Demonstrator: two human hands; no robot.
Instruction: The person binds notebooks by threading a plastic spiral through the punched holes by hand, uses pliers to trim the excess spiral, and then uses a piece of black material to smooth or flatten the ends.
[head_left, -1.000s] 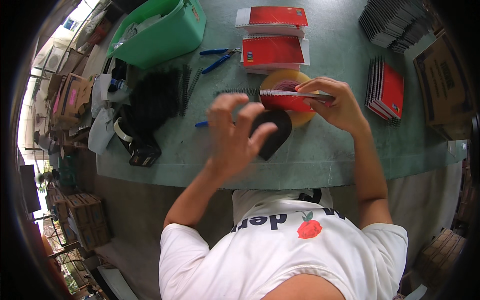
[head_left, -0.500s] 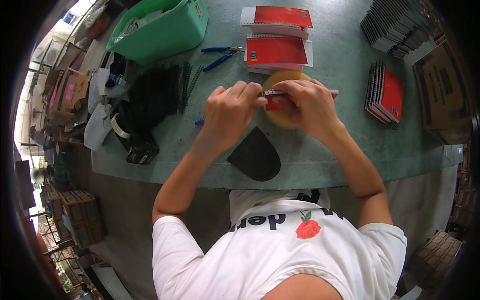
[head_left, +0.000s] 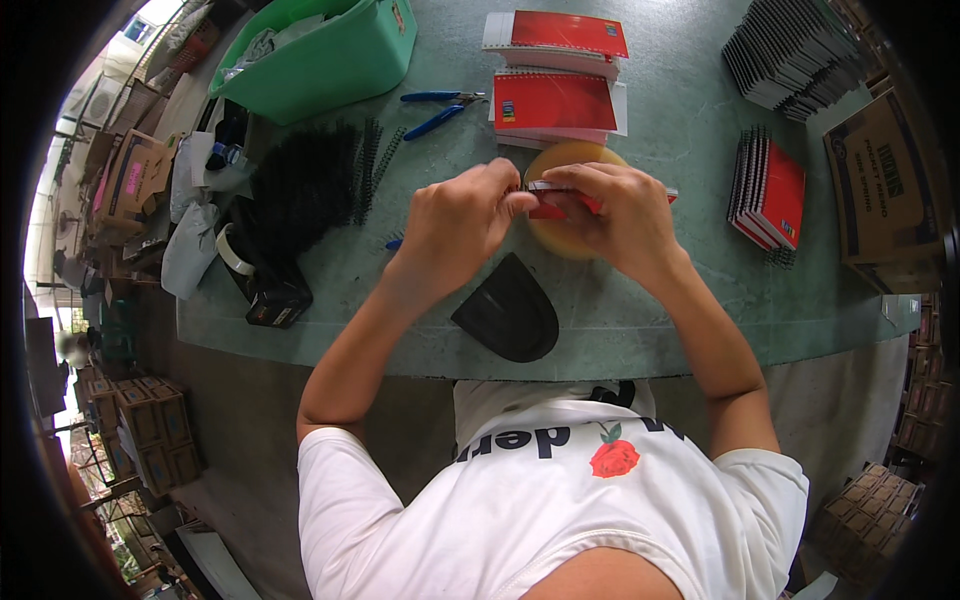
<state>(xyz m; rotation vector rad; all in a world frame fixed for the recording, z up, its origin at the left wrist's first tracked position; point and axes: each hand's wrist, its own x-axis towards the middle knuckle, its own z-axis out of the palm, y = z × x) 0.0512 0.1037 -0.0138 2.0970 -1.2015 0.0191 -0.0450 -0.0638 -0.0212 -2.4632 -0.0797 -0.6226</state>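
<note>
Over a yellowish round disc on the table, my right hand is closed on a small red notebook, its bound edge turned away from me. My left hand is pinched at the notebook's left end. What sits between those fingertips is mostly hidden; it may be the end of a spiral coil. Beyond the hands lie two stacks of red-covered notebooks, the nearer stack and the farther stack. Blue-handled cutting pliers rest left of them, handles spread.
Black spiral coils are heaped at the left, near a green bin. A black half-oval piece lies near the table's front edge. Finished-looking spiral notebooks, a dark-edged stack and a cardboard box occupy the right.
The view has shifted slightly. My hands keep almost the same place at the notebook, with only a small movement of the left fingers.
</note>
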